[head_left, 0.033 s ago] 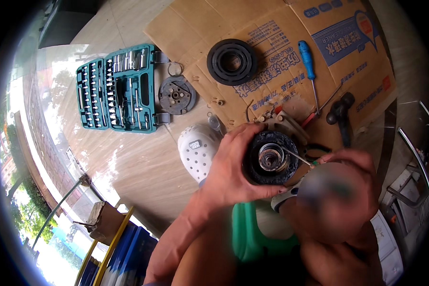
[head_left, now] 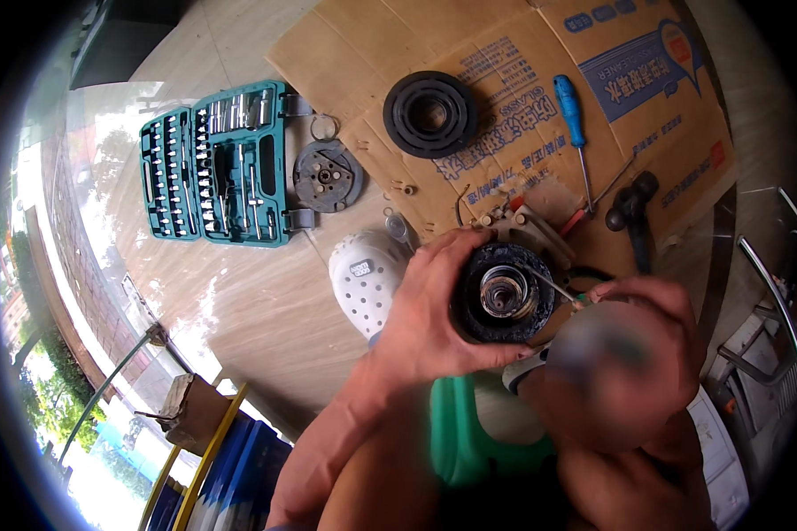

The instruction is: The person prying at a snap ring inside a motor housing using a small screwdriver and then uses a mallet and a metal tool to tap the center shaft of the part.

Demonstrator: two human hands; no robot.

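Observation:
My left hand (head_left: 429, 310) is wrapped around the side of a black cylindrical machine part (head_left: 476, 311), which has an open top and bright metal rings around a central shaft. Against the inner right side of its rim lies the slim metal shaft of a thin screwdriver (head_left: 555, 288). My right hand (head_left: 664, 305) grips that tool by its handle end, and a blurred patch covers much of the hand. Just beyond the black part sits a metal housing (head_left: 533, 232), partly hidden by it.
A cardboard sheet (head_left: 354, 53) carries a black pulley (head_left: 430, 115), a blue-handled screwdriver (head_left: 570, 111) and a black-headed hammer (head_left: 633, 212). To the left lie a green socket set (head_left: 279, 168), a round metal plate (head_left: 328, 177) and a metal ring (head_left: 324, 127). My white clog (head_left: 367, 279) is beside my left hand.
The thin screwdriver and my right hand have shifted slightly to the left. My left hand keeps its hold on the black part.

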